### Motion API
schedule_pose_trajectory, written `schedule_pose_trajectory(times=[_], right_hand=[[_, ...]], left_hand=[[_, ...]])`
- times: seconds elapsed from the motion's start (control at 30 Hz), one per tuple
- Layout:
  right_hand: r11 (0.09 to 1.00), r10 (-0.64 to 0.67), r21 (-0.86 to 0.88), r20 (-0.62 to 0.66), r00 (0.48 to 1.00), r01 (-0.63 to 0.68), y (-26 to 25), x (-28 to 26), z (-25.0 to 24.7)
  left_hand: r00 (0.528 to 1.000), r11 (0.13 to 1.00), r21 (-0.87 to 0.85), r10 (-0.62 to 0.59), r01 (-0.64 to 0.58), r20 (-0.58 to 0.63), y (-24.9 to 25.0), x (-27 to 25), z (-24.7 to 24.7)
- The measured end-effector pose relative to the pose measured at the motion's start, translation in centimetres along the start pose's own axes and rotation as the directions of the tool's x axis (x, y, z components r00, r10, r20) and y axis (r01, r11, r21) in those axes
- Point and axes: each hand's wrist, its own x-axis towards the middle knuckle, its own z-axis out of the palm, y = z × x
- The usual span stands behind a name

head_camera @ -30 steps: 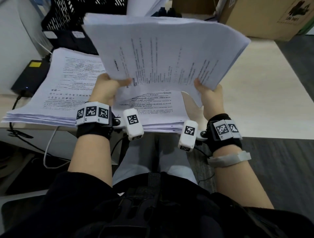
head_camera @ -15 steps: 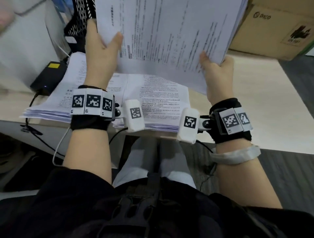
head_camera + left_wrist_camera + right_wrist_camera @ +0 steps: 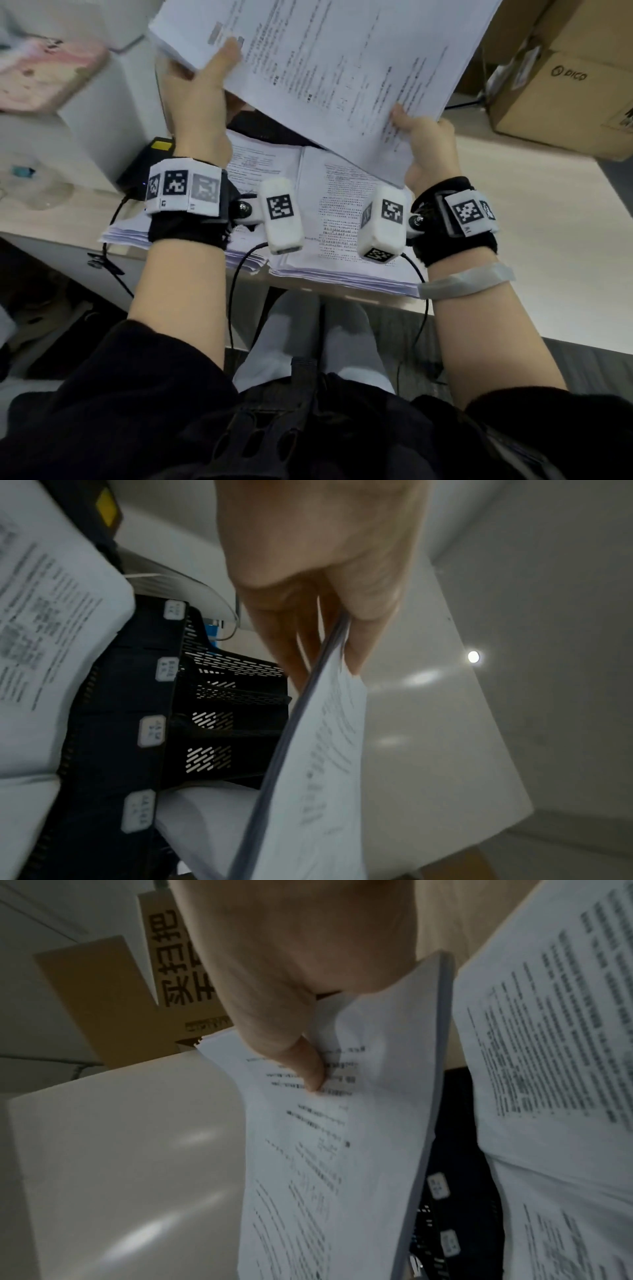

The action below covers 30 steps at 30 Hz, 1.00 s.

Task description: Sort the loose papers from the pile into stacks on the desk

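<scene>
Both hands, left hand (image 3: 197,102) and right hand (image 3: 430,144), still pinch the paper bundle (image 3: 342,58), now raised higher above the tabletop (image 3: 534,240) near-edge stacks (image 3: 335,219), likely heading for placement.

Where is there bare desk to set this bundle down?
Bare desk lies right of the right-hand stack, in front of the cardboard box. The near-left is crowded: two stacks side by side, a black adapter beyond the left stack. Both hands grip the bundle.

Two paper stacks (image 3: 342,240) lie side by side on the desk (image 3: 548,240), cardboard box (image 3: 565,85) behind.
</scene>
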Motion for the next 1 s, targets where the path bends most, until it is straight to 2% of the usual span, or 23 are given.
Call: schedule_pose_trajectory(times=[0.1,0.17,0.23,0.3,0.37,0.47,0.53,0.63,0.8,1.0], right_hand=[[0.999,0.044,-0.003,0.052,0.998,-0.044,0.2,1.2,1.7],[0.999,0.048,0.013,0.079,0.996,-0.049,0.1,1.8,3.0],[0.999,0.044,-0.005,0.102,0.994,-0.044,-0.2,2.8,4.3],[1.000,0.015,0.007,0.118,0.993,-0.016,-0.5,3.8,5.5],[0.999,-0.007,0.035,0.166,0.986,0.002,-0.7,4.9,6.3],[0.999,-0.022,-0.043,0.216,0.976,0.032,-0.8,6.4,7.1],[0.994,-0.063,-0.074,0.181,0.982,0.077,-0.4,7.0,7.1],[0.977,-0.127,-0.158,0.106,0.986,0.143,0.7,8.5,6.9],[0.943,-0.128,-0.314,-0.035,0.991,0.110,3.3,11.4,5.4],[0.908,-0.041,-0.419,-0.042,0.998,0.020,5.6,13.6,4.1]], left_hand=[[0.968,0.973,0.188,-0.166,0.130,0.190,-0.5,0.3,1.5],[0.933,0.937,0.303,-0.255,0.175,0.253,-0.4,0.8,2.3],[0.893,0.885,0.434,-0.326,0.172,0.310,-0.1,1.2,3.1],[0.888,0.833,0.537,-0.340,0.132,0.311,0.1,1.9,3.6],[0.931,0.798,0.598,-0.267,0.070,0.248,0.1,2.9,4.1],[0.983,0.789,0.614,-0.093,-0.025,0.158,-0.1,5.5,4.6],[0.990,0.751,0.654,0.003,-0.095,0.141,-0.6,6.6,4.5],[0.990,0.682,0.718,0.074,-0.141,0.124,-1.7,8.5,4.4],[0.972,0.412,0.885,0.169,-0.218,0.160,-3.4,10.5,5.1],[0.954,0.090,0.957,0.151,-0.275,0.260,-5.5,11.3,6.7]])
